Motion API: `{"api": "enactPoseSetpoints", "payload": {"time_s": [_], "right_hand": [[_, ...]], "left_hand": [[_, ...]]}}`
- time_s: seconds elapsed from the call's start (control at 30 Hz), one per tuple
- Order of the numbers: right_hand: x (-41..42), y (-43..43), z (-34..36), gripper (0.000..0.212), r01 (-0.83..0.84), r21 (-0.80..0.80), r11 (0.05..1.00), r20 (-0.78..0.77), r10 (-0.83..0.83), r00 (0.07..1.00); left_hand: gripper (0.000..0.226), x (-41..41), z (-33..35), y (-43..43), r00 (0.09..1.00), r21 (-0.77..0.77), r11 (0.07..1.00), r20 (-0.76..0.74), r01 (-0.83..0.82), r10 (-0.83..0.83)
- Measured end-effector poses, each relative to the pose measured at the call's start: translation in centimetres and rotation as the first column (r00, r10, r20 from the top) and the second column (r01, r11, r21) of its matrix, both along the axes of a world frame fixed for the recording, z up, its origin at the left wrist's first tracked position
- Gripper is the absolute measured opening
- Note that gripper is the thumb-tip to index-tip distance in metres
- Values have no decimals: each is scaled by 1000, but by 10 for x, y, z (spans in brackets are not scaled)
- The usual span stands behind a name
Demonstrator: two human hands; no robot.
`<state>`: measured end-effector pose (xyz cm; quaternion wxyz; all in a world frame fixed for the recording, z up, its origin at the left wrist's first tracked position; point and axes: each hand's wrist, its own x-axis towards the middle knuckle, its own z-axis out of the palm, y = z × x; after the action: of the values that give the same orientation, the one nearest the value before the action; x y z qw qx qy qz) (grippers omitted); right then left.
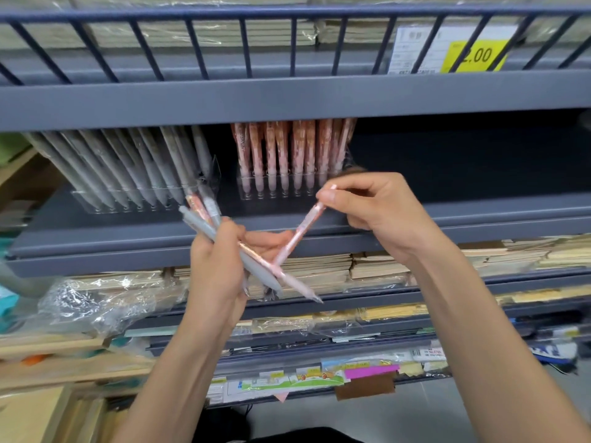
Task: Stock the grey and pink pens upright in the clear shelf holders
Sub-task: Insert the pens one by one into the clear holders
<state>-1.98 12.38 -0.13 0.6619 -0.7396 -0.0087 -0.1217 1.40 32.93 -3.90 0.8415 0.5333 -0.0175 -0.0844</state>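
Single pink pen (300,231): pale pink barrel with a patterned print. Right hand (383,212) pinches its upper end between thumb and forefinger. Long axis runs diagonally, upper right to lower left; the lower end meets the bundle of pens (256,270).

Bundle: grey and pink barrels, some in clear sleeves. Left hand (217,266) is curled around its middle. Axis runs upper left to lower right, pointed tips toward lower right.

Both hands are in front of the dark grey shelf (96,251). On it, the grey pens (128,167) lean leftward in the left clear holder (96,203); the pink pens (287,151) stand nearly upright in the right clear holder (275,191), just behind the right hand's fingertips.

Above: a railed shelf with a yellow price label (473,55). Below: stacked notebooks (319,266) and crumpled plastic wrap (96,298).
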Motion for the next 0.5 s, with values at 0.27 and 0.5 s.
{"api": "enactPoseSetpoints", "payload": {"time_s": [0.27,0.5], "right_hand": [[-10,-53,20,14,308,388,869,206,-407,890],[18,-63,21,9,590,314,744,322,-668,671]], "left_hand": [[42,6,-1,11,999,-7,1000,-40,-3,3],[46,-1,0,7,982,-5,986,-86,167,-167]]}}
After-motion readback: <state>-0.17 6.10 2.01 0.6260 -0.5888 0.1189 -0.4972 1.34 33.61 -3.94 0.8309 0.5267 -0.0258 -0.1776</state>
